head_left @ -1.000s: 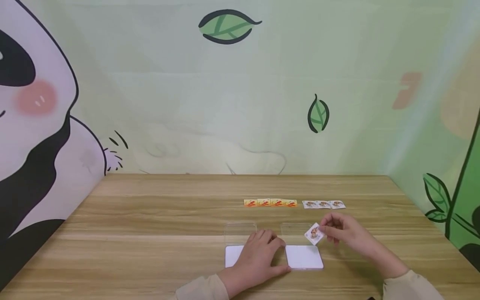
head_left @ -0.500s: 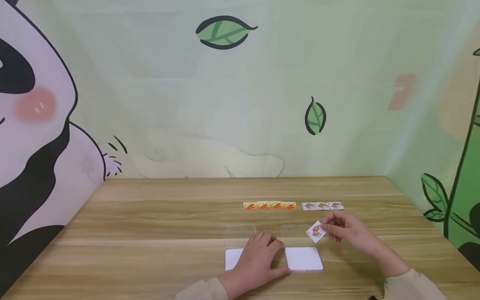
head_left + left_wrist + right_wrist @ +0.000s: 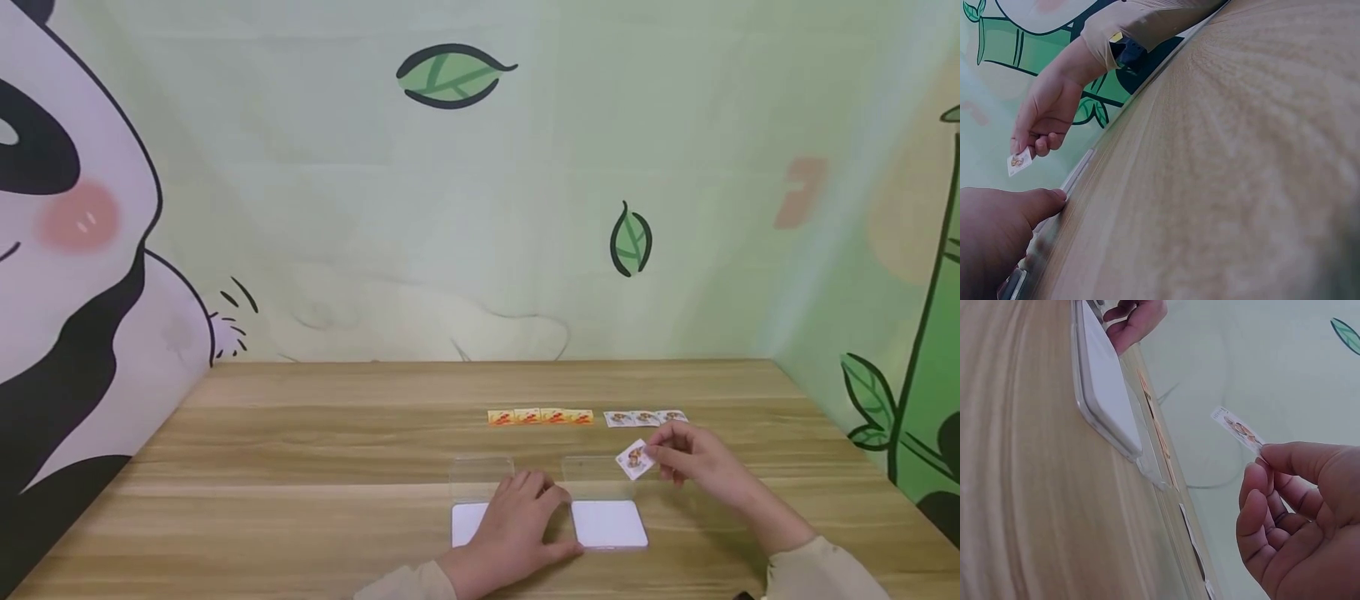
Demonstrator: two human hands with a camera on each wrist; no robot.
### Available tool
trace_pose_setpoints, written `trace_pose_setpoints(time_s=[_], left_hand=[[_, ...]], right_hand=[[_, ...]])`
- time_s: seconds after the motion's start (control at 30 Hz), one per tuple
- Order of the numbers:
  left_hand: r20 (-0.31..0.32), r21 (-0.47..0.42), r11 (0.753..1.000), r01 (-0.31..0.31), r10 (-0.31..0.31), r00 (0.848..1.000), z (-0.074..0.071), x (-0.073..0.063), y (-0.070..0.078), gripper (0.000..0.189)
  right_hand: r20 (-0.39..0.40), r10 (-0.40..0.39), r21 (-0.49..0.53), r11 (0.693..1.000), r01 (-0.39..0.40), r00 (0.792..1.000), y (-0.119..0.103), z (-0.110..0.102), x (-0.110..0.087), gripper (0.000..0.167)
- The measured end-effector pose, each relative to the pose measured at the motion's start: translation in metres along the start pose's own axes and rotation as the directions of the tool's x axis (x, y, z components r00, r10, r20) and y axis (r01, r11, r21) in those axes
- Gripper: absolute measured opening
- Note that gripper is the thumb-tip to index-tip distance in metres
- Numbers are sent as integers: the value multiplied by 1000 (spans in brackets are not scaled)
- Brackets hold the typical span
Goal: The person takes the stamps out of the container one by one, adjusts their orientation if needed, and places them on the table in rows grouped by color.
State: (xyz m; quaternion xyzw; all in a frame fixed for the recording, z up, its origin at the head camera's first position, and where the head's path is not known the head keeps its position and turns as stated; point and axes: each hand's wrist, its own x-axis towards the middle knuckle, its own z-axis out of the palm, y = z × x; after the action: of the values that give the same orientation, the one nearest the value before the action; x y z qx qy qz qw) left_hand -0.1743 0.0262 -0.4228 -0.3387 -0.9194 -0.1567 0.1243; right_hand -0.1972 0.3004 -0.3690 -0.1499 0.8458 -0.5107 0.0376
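Observation:
My right hand pinches a small square white card with a brown printed figure between thumb and forefinger. The card hangs in the air over the clear lid of the right-hand case, and its print shows in the right wrist view. That shallow case has a white face and its lid folded back. My left hand holds its left end, thumb at the near corner and forefinger at the far one. Beneath this hand, a matching case is partly hidden, its lid also laid back.
Behind the cases lies a row of several yellow and red cards. To its right is a row of white cards with brown figures, overlapped by the right hand's fingers. A printed panda backdrop stands at the wooden table's far edge.
The right hand has shifted the pinched card slightly right, away from the lid's middle. The left hand keeps its place on the case. The head view has tilted slightly upward.

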Motion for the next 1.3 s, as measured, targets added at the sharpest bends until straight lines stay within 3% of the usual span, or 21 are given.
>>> trace_pose_setpoints(time_s=[0.73,1.3], left_hand=[[28,-5,1000,10,-10,1000,0,-1,-2,47],[32,9,1000,-1,1,999,-1,-1,-1,47]], right_hand=[[-135,98,33,995,-94,986,6,-8,14,22],[-169,192,27,981,-190,967,12,-18,21,27]])
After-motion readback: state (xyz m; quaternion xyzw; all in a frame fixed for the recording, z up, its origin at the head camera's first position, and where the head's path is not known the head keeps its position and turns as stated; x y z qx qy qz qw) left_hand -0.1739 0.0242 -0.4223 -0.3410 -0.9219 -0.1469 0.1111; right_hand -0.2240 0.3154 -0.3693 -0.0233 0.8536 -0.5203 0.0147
